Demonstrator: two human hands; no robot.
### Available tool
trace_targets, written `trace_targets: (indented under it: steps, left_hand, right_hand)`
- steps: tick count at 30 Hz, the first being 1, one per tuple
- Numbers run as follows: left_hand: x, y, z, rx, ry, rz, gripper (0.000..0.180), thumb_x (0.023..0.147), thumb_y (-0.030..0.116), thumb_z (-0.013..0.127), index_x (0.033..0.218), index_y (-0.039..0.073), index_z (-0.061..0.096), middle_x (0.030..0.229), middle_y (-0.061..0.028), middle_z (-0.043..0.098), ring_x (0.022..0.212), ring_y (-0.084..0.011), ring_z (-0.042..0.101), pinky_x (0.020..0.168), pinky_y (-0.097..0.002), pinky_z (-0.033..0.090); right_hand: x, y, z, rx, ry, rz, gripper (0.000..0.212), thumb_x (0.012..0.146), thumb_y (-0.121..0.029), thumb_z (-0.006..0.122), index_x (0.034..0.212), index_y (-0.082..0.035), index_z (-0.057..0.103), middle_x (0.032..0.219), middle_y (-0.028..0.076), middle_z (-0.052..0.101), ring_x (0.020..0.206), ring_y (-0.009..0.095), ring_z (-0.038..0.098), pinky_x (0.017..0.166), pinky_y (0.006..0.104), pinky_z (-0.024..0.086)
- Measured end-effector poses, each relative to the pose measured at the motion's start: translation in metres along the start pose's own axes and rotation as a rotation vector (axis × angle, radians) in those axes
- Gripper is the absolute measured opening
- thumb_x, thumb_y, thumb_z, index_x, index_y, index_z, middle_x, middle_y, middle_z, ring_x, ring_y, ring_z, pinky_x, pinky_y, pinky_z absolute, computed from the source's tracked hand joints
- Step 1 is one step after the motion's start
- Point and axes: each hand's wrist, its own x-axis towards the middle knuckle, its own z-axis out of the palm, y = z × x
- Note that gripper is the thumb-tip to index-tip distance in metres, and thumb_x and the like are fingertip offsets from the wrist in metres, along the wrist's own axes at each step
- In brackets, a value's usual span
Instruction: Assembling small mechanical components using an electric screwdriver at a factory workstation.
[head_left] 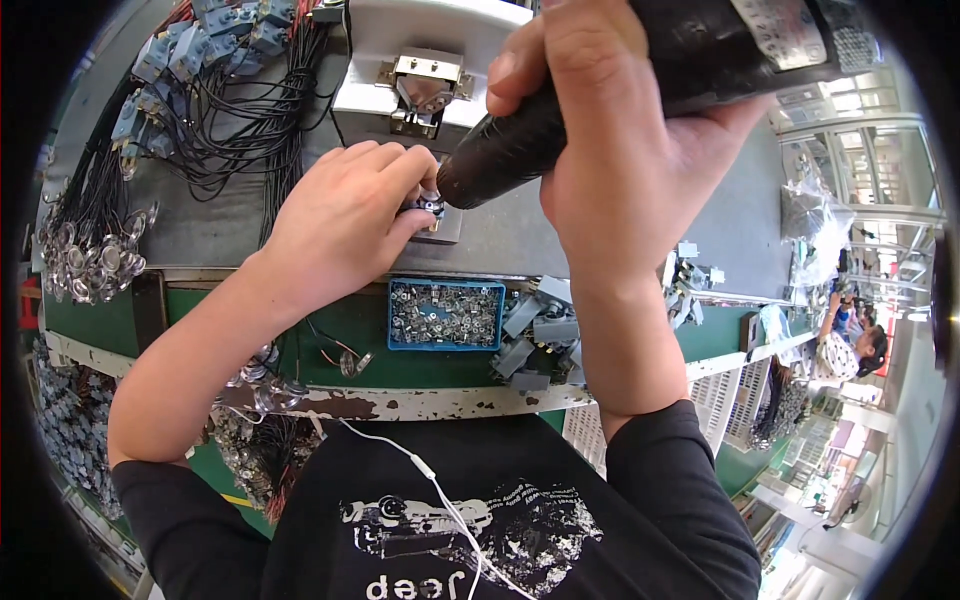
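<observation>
My right hand (630, 170) is wrapped round a black power tool (520, 140) with a thick body and a tapered nose, which looks like an electric screwdriver. The nose points down and left, right beside the fingertips of my left hand (345, 205). Between the left thumb and fingers is a small part (427, 207) with shiny metal and bluish pieces, mostly hidden by the fingers. It sits over a small flat metal block (447, 226) on the grey bench top. Whether the tool's tip touches the part is hidden.
A metal fixture (425, 85) stands behind my hands. Black cables with grey connectors (190, 50) and round metal ends (95, 255) lie left. Nearer me, a blue tray (445, 347) of small metal parts sits beside grey housings (540, 335). Another person (850, 350) is at far right.
</observation>
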Motion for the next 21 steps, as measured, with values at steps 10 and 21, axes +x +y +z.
trace_targets:
  steps: [10, 21]
  left_hand:
    - [-0.003, -0.001, -0.001, 0.005, -0.021, -0.024, 0.035, 0.087, 0.017, 0.076, 0.115, 0.009, 0.057, 0.094, -0.0052, 0.064, 0.097, -0.0275, 0.064, 0.084, -0.0424, 0.049]
    - [0.001, -0.002, 0.001, 0.007, -0.02, -0.053, 0.038, 0.088, 0.018, 0.076, 0.12, 0.007, 0.057, 0.106, -0.0085, 0.063, 0.105, -0.0303, 0.063, 0.089, -0.0442, 0.05]
  right_hand:
    - [-0.004, 0.008, 0.011, -0.024, -0.032, 0.056, 0.014, 0.091, 0.001, 0.077, 0.102, 0.005, 0.068, 0.081, 0.008, 0.07, 0.06, 0.011, 0.065, 0.054, 0.024, 0.053]
    - [-0.003, 0.024, 0.019, 0.109, -0.05, -0.005, 0.016, 0.088, 0.003, 0.079, 0.1, 0.004, 0.068, 0.082, 0.007, 0.07, 0.063, 0.01, 0.065, 0.056, 0.024, 0.054]
